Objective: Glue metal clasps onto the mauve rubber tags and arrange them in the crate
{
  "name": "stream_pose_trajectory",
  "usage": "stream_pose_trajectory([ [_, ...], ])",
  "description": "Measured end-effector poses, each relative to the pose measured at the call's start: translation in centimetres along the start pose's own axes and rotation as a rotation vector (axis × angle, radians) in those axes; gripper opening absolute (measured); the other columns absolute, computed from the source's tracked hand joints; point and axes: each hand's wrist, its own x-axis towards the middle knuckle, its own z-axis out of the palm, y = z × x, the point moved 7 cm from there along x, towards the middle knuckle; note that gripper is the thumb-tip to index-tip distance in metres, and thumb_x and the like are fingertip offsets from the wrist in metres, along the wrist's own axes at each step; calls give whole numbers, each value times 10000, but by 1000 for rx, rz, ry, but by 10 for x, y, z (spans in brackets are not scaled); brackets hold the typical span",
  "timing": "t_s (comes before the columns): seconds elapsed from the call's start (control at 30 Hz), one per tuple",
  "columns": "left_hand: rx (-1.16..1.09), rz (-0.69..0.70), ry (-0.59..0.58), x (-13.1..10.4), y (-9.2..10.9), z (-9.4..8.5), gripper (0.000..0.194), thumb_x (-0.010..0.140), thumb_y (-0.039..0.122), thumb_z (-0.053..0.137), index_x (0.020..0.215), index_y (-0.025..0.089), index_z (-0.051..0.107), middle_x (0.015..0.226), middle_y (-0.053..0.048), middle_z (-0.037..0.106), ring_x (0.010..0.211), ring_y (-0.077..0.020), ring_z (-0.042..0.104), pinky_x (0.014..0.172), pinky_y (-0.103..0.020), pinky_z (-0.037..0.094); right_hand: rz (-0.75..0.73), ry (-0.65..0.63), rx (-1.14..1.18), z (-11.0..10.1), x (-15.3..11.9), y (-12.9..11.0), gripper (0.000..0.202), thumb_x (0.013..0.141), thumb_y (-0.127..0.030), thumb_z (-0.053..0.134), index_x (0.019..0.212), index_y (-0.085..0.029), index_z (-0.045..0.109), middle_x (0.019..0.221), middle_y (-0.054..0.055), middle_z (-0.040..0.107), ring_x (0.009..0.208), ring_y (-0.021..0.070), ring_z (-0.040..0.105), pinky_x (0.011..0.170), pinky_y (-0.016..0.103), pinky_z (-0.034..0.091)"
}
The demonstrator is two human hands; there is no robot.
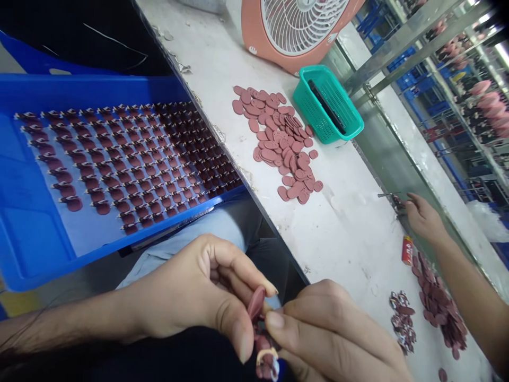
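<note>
My left hand (214, 286) pinches a reddish-brown oval disc (256, 303) between thumb and fingers, its edge turned toward me. My right hand (338, 329) closes its thumb and fingertips around a small painted figurine (265, 356) with reddish-brown, cream and white parts. The disc and the figurine meet between my two hands, just above my lap. Fingers cover the place where they touch, so I cannot tell whether they are joined.
Left, a blue tray (29, 212) holds rows of figurines on discs. On the white table (350, 239) lie a disc pile (286, 143), a green basket (330, 127), an orange fan (254, 32), a red cylinder (407, 250) and more discs (437, 302). Another person's hand (423, 217) holds a thin tool.
</note>
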Motion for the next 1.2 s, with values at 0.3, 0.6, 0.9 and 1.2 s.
stream_pose_trajectory([
  [0.3, 84, 91, 70, 0, 5, -10, 254, 615, 267, 1000, 813, 229, 846, 667, 11, 787, 579, -84, 702, 594, -126, 589, -139, -52, 355, -13, -10, -168, 346, 999, -479, 549, 743, -368, 754, 459, -38, 518, 396, 157, 508, 308, 289, 374],
  [0.6, 165, 152, 149, 0, 10, -25, 327, 573, 394, 1011, 745, 186, 829, 644, 3, 756, 583, -70, 656, 607, -122, 547, -190, -185, 912, 21, -59, -374, 207, 882, -16, 720, 1059, -122, 739, 867, 21, 741, 782, 84, 680, 712, 199, 596],
  [0.9, 215, 150, 239, -1, 14, -53, 544, 578, 468, 995, 1031, 219, 823, 860, -65, 799, 750, -184, 739, 552, -195, 605, -159, -188, 843, 27, -47, -365, 177, 884, -66, 729, 1029, -166, 737, 859, -3, 732, 766, 79, 678, 708, 185, 581],
  [1.2, 371, 690, 675, -32, 42, -62, 351, 556, 268, 1002, 741, 170, 719, 720, -2, 686, 660, -146, 620, 483, -183, 537, -176, 302, 247, 48, -52, -395, 187, 900, -86, 734, 1076, -135, 695, 824, 41, 702, 707, 131, 625, 661, 259, 534],
])
